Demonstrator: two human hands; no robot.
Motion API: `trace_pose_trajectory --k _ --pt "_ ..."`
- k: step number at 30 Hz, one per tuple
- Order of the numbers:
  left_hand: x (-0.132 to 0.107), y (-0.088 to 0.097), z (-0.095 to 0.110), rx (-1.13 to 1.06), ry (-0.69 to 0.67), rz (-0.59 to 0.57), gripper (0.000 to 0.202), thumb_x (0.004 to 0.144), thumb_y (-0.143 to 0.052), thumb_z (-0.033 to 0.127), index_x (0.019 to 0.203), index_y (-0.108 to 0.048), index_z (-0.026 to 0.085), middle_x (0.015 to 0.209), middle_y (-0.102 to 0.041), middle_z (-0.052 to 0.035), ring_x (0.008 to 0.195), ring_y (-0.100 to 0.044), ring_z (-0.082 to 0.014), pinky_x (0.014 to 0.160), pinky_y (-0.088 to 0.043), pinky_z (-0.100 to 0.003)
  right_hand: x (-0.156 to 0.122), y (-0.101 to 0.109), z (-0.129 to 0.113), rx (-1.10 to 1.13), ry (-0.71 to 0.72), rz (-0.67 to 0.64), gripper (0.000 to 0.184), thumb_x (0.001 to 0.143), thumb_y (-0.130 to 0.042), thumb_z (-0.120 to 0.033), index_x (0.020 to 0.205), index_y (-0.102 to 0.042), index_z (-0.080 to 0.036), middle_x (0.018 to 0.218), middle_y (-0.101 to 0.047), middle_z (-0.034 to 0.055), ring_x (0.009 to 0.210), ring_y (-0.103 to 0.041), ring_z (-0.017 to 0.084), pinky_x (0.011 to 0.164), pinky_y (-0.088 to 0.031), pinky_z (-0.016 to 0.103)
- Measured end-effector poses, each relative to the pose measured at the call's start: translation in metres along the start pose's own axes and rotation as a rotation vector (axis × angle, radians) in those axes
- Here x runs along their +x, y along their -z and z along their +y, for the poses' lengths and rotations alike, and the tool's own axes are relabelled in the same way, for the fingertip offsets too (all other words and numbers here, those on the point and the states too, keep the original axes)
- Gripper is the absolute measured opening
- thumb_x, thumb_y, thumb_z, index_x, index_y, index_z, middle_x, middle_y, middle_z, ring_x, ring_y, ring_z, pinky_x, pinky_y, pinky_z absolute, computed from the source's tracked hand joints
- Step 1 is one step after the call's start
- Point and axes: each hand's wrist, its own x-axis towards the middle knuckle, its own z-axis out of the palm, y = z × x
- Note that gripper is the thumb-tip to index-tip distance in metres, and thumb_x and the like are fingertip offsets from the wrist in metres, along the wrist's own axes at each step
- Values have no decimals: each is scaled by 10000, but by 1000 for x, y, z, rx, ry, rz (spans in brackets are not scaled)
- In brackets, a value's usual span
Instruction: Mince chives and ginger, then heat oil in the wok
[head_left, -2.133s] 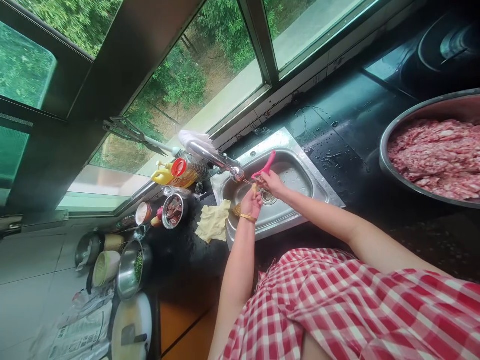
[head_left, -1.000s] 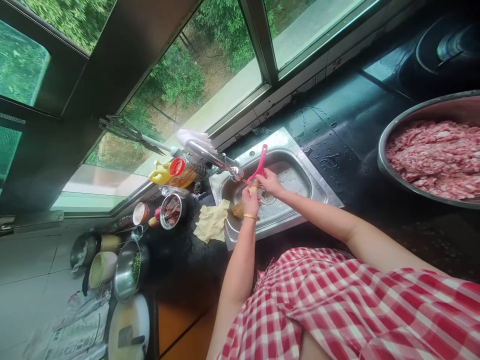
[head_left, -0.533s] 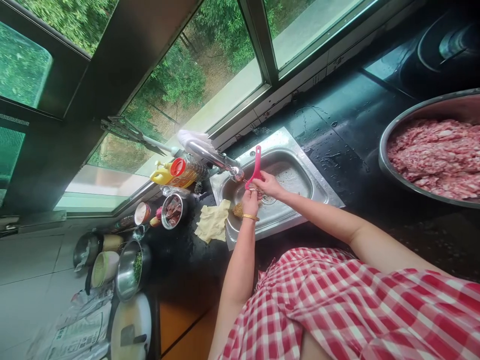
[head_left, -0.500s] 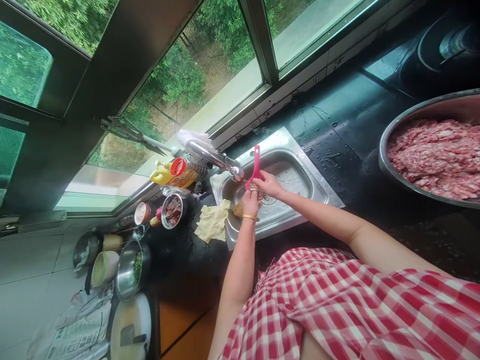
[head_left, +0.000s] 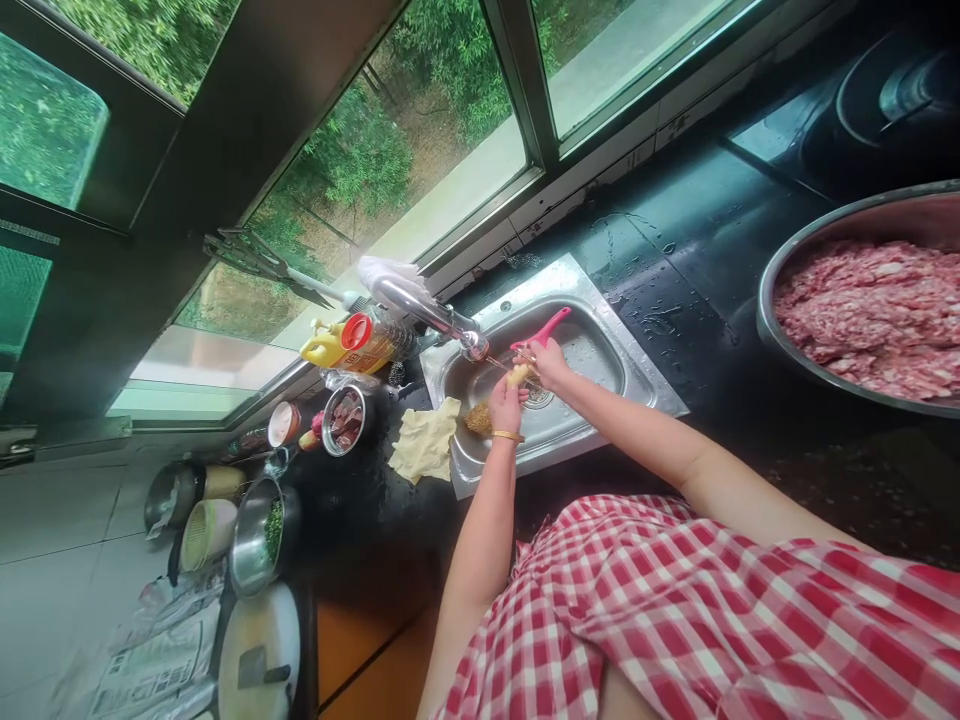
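Observation:
Both hands work over a small steel sink (head_left: 600, 330) under the tap (head_left: 431, 310). My right hand (head_left: 550, 364) is closed round a red-handled peeler (head_left: 541, 331), whose handle points up and to the right. My left hand (head_left: 508, 402), with a gold bangle on the wrist, grips a small yellowish-brown root (head_left: 480, 415) that looks like ginger; its rough end sticks out to the left and a peeled end shows by the fingers. The peeler's head meets the root between the two hands.
A yellow cloth (head_left: 426, 443) lies left of the sink. An oil bottle (head_left: 352, 342), small bowls and pots (head_left: 255, 535) crowd the counter at left. A large steel basin of minced meat (head_left: 874, 310) stands at right on the wet black counter (head_left: 675, 260).
The peeler's red handle has swung from pointing nearly straight up to leaning right, and my right hand has shifted slightly right. My left hand keeps hold of the root.

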Motion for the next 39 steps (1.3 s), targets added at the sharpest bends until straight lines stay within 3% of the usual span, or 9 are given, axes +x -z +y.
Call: trace_pose_trajectory --k 5,9,13,18,21,24,29,35,39 --pt "-6 -2 15 -328 156 -9 421 773 -617 324 1153 -493 191 664 -549 28 518 -505 -34 513 -411 -145 -8 7 -2 -81 138 -203 198 712 -591 -311 833 -491 -191 697 -599 -31 548 -525 70 511 -434 191" --pt "-10 -7 25 -348 168 -29 273 775 -616 321 993 -541 173 632 -507 32 490 -460 -28 460 -363 -135 -22 8 9 -172 283 -312 270 668 -619 -355 848 -533 -174 728 -599 -28 579 -495 74 547 -419 212" --pt "-13 -7 27 -323 186 -66 264 739 -656 342 881 -534 155 600 -464 51 452 -404 -15 414 -295 -132 -23 6 10 -289 391 -290 213 697 -586 -349 812 -534 -177 701 -580 -33 589 -500 84 551 -422 216" --pt "-17 2 30 -397 266 -170 280 749 -639 305 962 -535 156 616 -469 47 446 -405 -17 392 -263 -133 -8 7 -5 -160 169 -149 211 731 -551 -351 846 -438 -214 621 -553 -48 529 -538 105 506 -451 244" --pt "-18 4 33 -436 316 -178 245 803 -569 343 961 -539 157 625 -485 33 452 -418 -23 399 -282 -137 -7 9 -9 -102 108 -246 254 712 -585 -373 838 -433 -211 588 -535 -62 503 -522 88 510 -448 234" --pt "-18 2 33 -398 326 -163 277 838 -502 412 939 -535 156 618 -495 24 437 -413 -26 394 -281 -145 -14 10 -6 -119 174 -376 287 670 -623 -396 811 -476 -193 592 -521 -66 509 -477 65 512 -419 208" --pt "-15 -2 27 -164 192 -119 379 801 -498 529 864 -498 155 599 -517 23 401 -409 -33 367 -262 -150 -18 7 -1 -155 285 -330 300 652 -621 -401 827 -519 -179 676 -554 -47 585 -477 72 556 -407 205" --pt "-12 -5 31 -14 135 -107 338 758 -565 499 779 -476 174 506 -426 79 329 -291 -7 339 -170 -139 -19 8 -6 -261 315 -399 278 687 -582 -396 850 -529 -177 721 -587 -24 612 -490 89 576 -412 220" --pt "-11 -1 32 48 128 -115 316 748 -589 463 733 -473 169 452 -392 91 312 -238 -3 342 -150 -147 -17 11 -11 -408 444 -448 215 698 -581 -357 808 -550 -175 729 -585 -20 670 -517 109 645 -439 251"
